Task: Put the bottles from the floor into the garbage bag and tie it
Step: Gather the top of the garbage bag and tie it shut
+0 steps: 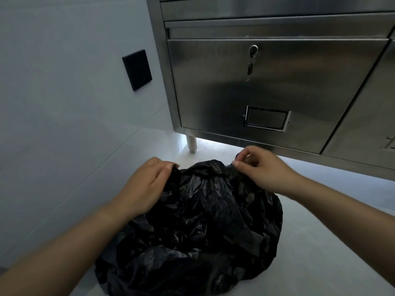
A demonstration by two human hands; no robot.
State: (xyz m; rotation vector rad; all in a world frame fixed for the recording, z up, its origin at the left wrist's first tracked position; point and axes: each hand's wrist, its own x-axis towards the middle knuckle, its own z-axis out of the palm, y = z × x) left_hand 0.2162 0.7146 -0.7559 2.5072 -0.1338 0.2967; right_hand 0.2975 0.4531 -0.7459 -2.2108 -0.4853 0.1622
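Observation:
A black garbage bag (198, 227) lies crumpled and bulging on the pale floor in front of me. My left hand (147, 182) grips the bag's top edge on its left side. My right hand (260, 167) pinches the far right part of the top edge between thumb and fingers. Between the two hands the plastic is gathered into folds. No bottle shows on the floor; what the bag holds is hidden.
A stainless steel cabinet (277, 86) with a lock and dangling key (252, 58) stands just beyond the bag on short legs (191, 144). A pale wall with a black plate (137, 70) runs along the left. Bare floor (320, 242) lies to the right.

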